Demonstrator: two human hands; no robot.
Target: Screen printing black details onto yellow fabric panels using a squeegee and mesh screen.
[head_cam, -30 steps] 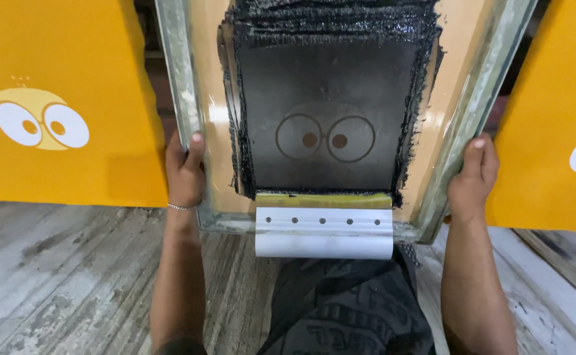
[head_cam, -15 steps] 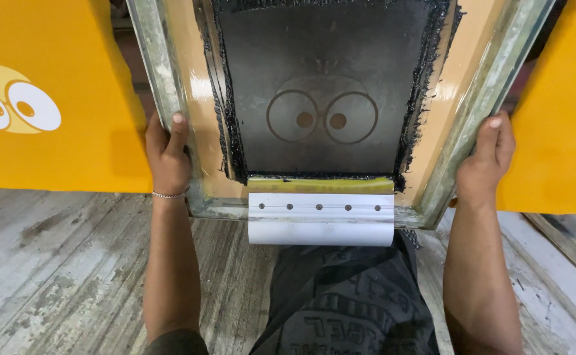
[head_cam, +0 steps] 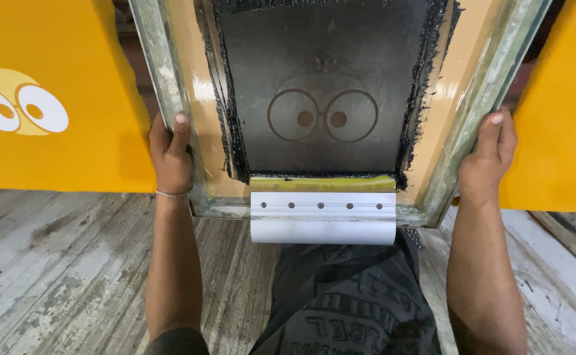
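My left hand (head_cam: 168,158) grips the left side of a screen-printing frame (head_cam: 163,79), thumb over its rim. My right hand (head_cam: 488,158) grips the frame's right side the same way. The frame's dark mesh (head_cam: 321,85) is edged with thick black ink and carries a faint design of two round eyes. A squeegee (head_cam: 322,217) with a white handle and a yellow blade rests against the frame's near edge, between my hands. Neither hand touches the squeegee.
A yellow sheet (head_cam: 45,98) printed with white cartoon eyes lies at the left. Another yellow sheet (head_cam: 557,118) lies at the right. Below is a worn, grey-painted wooden table (head_cam: 58,263). My dark shirt (head_cam: 347,302) shows at the bottom.
The frame and both hands now appear shifted a little to the right and higher, so the left yellow sheet's eyes sit further left. Both grips are unchanged.
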